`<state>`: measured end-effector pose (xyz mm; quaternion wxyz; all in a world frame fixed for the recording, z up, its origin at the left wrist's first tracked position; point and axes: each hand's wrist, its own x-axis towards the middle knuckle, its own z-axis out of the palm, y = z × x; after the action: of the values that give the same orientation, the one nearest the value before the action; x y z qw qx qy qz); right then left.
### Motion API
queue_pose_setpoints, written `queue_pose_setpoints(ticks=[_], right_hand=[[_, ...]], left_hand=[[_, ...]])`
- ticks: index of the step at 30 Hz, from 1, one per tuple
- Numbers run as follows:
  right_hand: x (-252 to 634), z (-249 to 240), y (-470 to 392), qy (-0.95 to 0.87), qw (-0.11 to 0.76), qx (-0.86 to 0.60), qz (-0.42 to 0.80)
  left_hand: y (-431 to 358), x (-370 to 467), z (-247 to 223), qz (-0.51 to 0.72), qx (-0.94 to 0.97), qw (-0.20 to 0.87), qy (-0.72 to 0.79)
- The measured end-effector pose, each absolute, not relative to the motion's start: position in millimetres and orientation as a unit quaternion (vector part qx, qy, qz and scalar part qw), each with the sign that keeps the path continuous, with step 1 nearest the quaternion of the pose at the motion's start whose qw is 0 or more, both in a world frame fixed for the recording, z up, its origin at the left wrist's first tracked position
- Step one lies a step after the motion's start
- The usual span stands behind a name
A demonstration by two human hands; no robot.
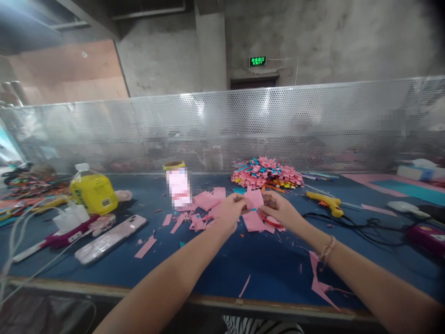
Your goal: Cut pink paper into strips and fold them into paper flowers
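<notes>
A small square of pink paper [253, 198] is held up between my two hands over the blue tabletop. My left hand [230, 211] pinches its left edge. On the opposite edge, the fingers of my right hand [277, 208] are closed. Just beneath that hand shows a red loop [273, 221], which looks like a scissors handle; whether the hand touches it I cannot tell. Another pink paper piece [253, 221] lies under the held one, with a bit of blue between them. Left of my hands are pink sheets [208, 199] and scraps.
A heap of pink and blue paper strips [266, 171] stands behind my hands. Right of it lies a yellow glue gun [325, 203] with a black cord. To the left are a phone [110, 239], a yellow liquid bottle [93, 191], a lit screen [179, 187] and a power strip [71, 233].
</notes>
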<state>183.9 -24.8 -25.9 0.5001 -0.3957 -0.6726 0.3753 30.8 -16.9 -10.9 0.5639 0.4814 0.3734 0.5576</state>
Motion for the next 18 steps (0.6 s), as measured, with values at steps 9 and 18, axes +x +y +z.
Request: queue_pose_setpoints(ticks=[9,18], right_hand=[[197,-24,-23,-0.695,0.496,-0.435,0.287],[185,-32,-21,-0.665,0.49,-0.399,0.399]], left_hand=[[-26,36,-13,0.495,0.511,0.605,0.357],[-25,37,-14,0.487,0.534,0.605,0.336]])
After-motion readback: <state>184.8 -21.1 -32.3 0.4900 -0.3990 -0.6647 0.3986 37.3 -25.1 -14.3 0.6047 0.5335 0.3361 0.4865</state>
